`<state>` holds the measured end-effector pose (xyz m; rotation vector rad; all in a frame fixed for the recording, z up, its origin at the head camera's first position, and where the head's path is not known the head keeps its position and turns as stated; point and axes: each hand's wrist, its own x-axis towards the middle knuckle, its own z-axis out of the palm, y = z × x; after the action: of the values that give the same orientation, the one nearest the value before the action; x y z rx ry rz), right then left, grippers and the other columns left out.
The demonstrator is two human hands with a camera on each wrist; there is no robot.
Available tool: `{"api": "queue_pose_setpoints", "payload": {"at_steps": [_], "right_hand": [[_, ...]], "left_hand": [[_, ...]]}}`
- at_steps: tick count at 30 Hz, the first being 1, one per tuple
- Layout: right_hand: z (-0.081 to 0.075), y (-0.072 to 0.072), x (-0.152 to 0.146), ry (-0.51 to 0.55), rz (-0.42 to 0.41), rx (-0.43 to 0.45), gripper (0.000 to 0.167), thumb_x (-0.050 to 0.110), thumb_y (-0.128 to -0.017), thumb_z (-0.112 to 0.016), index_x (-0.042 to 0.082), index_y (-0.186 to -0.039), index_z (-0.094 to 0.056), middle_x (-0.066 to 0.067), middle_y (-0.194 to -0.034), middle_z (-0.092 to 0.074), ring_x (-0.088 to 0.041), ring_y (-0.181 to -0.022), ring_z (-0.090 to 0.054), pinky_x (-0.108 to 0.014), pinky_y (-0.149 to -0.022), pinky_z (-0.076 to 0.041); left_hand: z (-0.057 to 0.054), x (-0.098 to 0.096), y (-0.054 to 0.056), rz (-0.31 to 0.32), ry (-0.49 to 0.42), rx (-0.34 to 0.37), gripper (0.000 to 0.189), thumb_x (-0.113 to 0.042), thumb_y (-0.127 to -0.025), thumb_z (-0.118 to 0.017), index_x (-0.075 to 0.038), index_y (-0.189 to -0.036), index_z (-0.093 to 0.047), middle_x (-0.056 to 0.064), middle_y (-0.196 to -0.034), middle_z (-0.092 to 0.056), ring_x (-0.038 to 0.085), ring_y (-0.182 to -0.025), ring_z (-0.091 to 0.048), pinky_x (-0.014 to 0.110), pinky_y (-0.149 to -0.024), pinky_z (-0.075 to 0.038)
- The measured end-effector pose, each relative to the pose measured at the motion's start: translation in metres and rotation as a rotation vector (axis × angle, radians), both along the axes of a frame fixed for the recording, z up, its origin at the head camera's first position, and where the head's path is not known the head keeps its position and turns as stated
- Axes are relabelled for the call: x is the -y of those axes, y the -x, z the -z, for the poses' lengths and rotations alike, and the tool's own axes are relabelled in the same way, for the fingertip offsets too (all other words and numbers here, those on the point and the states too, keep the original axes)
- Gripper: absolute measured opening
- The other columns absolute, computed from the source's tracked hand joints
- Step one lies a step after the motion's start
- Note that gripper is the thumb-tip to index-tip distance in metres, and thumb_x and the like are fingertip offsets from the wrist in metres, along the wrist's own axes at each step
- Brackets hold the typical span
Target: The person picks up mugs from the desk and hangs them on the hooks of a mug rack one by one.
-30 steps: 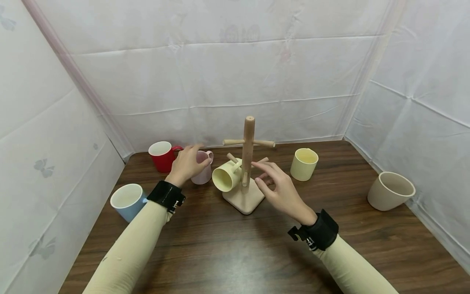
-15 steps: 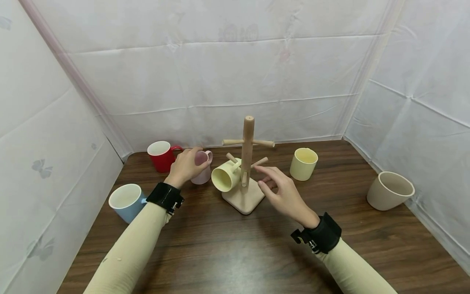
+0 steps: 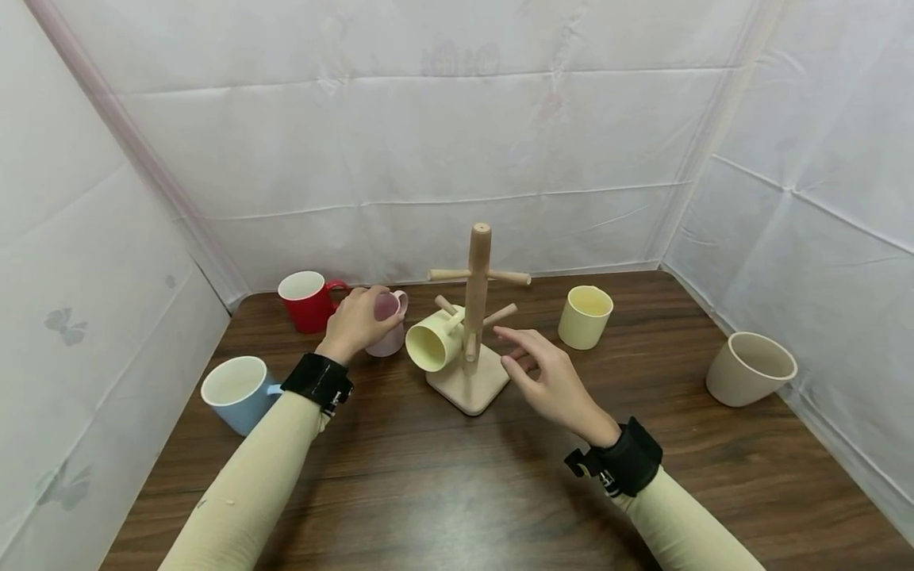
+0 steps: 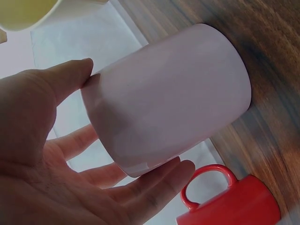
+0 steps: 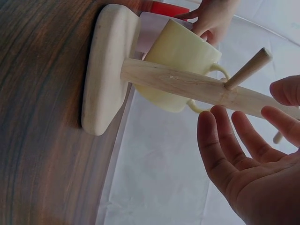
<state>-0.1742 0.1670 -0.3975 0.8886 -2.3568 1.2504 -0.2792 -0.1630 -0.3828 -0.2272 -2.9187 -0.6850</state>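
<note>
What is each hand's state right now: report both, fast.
Left hand: closed on the pink mug, thumb and fingers at its rim and side.
Right hand: open, holding nothing, beside the wooden mug stand.

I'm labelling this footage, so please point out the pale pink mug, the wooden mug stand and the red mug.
Pale pink mug (image 4: 171,101): left wrist view, on its side wall.
Wooden mug stand (image 3: 476,305): head view, on its post.
Red mug (image 3: 307,310): head view, on its body.
</note>
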Motion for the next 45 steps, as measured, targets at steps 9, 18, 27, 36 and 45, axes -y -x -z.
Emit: {"api": "queue_pose_setpoints", "payload": {"at_steps": [9, 18, 27, 36, 45], "right_hand": [[0.004, -0.001, -0.002, 0.002, 0.005, -0.008, 0.044, 0.006, -0.102, -0.064, 0.014, -0.144, -0.058, -0.006, -0.129, -0.064, -0.015, -0.100, -0.069, -0.033, -0.078, -0.060], [0.005, -0.001, -0.001, -0.002, -0.003, 0.007, 0.043, 0.007, -0.102, -0.063, 0.013, -0.144, -0.058, -0.007, -0.128, -0.064, -0.020, -0.101, -0.069, -0.034, -0.078, -0.060], [0.006, 0.000, -0.002, 0.000, 0.000, 0.008, 0.043, 0.006, -0.102, -0.063, 0.013, -0.144, -0.058, -0.007, -0.127, -0.065, -0.022, -0.101, -0.069, -0.035, -0.078, -0.060], [0.006, -0.001, -0.002, 0.004, -0.008, 0.003, 0.042, 0.006, -0.102, -0.063, 0.010, -0.144, -0.058, -0.010, -0.127, -0.065, -0.022, -0.101, -0.069, -0.035, -0.077, -0.060], [0.007, -0.001, -0.002, -0.004, -0.006, 0.010, 0.043, 0.006, -0.102, -0.063, 0.010, -0.144, -0.058, -0.008, -0.127, -0.065, -0.020, -0.101, -0.069, -0.035, -0.078, -0.060]], "left_hand": [[-0.002, -0.001, 0.002, 0.006, -0.009, 0.009, 0.057, -0.039, -0.094, -0.070, -0.010, -0.142, -0.058, 0.025, -0.138, -0.055, 0.042, -0.125, -0.054, 0.066, -0.093, -0.051], [-0.001, 0.001, 0.002, 0.004, 0.002, 0.003, 0.054, -0.035, -0.093, -0.071, -0.008, -0.139, -0.060, 0.025, -0.135, -0.057, 0.042, -0.122, -0.056, 0.065, -0.092, -0.052], [-0.001, 0.001, 0.002, 0.012, 0.031, -0.025, 0.052, -0.032, -0.091, -0.074, -0.007, -0.136, -0.064, 0.023, -0.129, -0.063, 0.041, -0.115, -0.061, 0.062, -0.086, -0.056], [-0.001, 0.006, -0.001, -0.004, -0.031, -0.077, 0.051, -0.032, -0.091, -0.073, -0.005, -0.134, -0.066, 0.024, -0.127, -0.064, 0.044, -0.114, -0.062, 0.062, -0.088, -0.054], [-0.010, 0.010, -0.013, -0.016, -0.119, -0.201, 0.041, -0.033, -0.093, -0.071, -0.005, -0.123, -0.072, 0.021, -0.110, -0.070, 0.040, -0.097, -0.066, 0.056, -0.075, -0.057]]}}
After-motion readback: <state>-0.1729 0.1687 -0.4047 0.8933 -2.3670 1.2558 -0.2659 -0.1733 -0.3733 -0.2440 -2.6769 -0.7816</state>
